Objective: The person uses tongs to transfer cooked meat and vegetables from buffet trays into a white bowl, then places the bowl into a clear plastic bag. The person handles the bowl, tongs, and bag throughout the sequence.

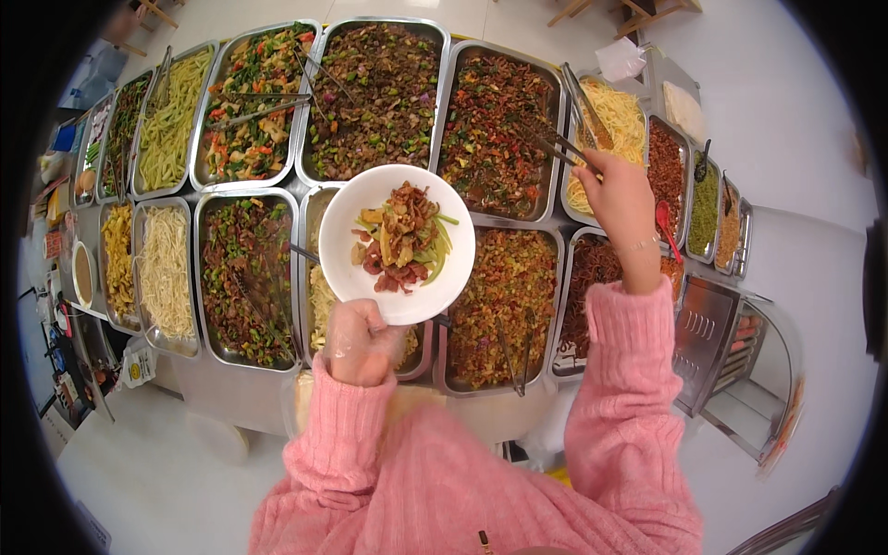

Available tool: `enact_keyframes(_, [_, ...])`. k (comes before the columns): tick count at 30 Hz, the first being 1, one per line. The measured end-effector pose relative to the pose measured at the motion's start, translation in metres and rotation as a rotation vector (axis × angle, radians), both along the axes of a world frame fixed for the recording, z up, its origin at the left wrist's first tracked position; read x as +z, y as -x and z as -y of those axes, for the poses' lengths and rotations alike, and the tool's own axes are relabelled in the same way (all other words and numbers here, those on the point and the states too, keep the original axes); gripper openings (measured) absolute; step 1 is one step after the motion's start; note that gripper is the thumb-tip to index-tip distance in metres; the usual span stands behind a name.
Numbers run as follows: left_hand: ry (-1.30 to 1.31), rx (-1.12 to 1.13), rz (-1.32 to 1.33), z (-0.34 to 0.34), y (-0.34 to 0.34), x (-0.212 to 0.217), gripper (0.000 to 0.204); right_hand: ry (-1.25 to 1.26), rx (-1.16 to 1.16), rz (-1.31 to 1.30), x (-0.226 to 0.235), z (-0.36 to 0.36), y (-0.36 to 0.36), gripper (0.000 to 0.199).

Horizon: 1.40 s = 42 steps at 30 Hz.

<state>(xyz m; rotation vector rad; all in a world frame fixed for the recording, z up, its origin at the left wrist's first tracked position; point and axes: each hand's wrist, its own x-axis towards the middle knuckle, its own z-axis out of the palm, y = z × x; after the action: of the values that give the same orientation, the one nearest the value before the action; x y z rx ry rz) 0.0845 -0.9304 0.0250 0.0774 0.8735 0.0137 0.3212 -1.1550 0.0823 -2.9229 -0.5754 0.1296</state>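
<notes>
My left hand (359, 344) grips the near edge of a white bowl (339, 242), held level above the trays. In the bowl lies a small heap of fried meat slices (407, 222), with green strips beside it. My right hand (624, 203) is closed around dark metal tongs (566, 152). The tongs' tips reach over the right side of a steel tray (448, 120) of dark red meat with chillies (490, 120). Whether the tips pinch any food is too small to tell. Both my arms wear pink knitted sleeves.
Several steel trays of food stand in two rows. Tongs (581, 97) rest in the noodle tray at the right. A red spoon (665, 222) and a small steel roller grill (712, 342) are further right. A white bag (620, 59) lies behind the noodles.
</notes>
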Motion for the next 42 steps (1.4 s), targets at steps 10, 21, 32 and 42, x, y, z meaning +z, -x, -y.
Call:
enact_keyframes(10, [-0.075, -0.056, -0.019, 0.000, 0.008, -0.012, 0.082, 0.099, 0.036, 0.116, -0.051, -0.029, -0.064, 0.021])
enact_keyframes(21, [-0.034, -0.034, 0.022, 0.000, -0.003, -0.003, 0.083, 0.266, 0.044, -0.005, -0.046, -0.057, -0.103, 0.023])
enact_keyframes(32, [0.022, -0.006, 0.065, 0.003, -0.017, -0.005, 0.088, -0.347, 0.234, -0.420, 0.048, -0.024, 0.026, 0.025])
enact_keyframes(42, [0.070, -0.078, 0.052, 0.007, -0.006, -0.002, 0.087, -0.369, 0.099, -0.247, 0.053, 0.016, 0.067, 0.031])
